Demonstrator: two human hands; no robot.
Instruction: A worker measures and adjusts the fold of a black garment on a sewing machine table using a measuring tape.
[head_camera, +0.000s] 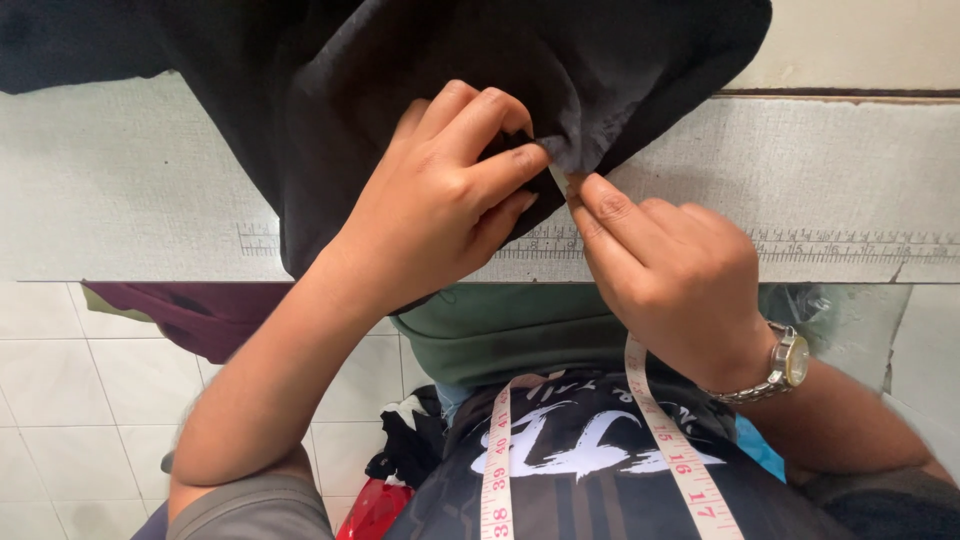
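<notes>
A black garment (400, 70) lies spread over the pale worktable (130, 190), one edge bunched near the table's front. My left hand (440, 200) pinches that bunched edge between thumb and fingers. My right hand (670, 270), with a metal wristwatch (785, 365) on the wrist, pinches the same cloth edge right next to the left fingertips. A small pale thing shows between the two thumbs; I cannot tell what it is. A pink and white measuring tape (670, 440) hangs around my neck over my dark printed shirt.
A printed ruler scale (850, 245) runs along the table's front edge. Green cloth (500, 330) and maroon cloth (200, 315) hang below the table edge. White floor tiles (60, 400) show at the left, with a red object (370, 510) and dark fabric near my lap.
</notes>
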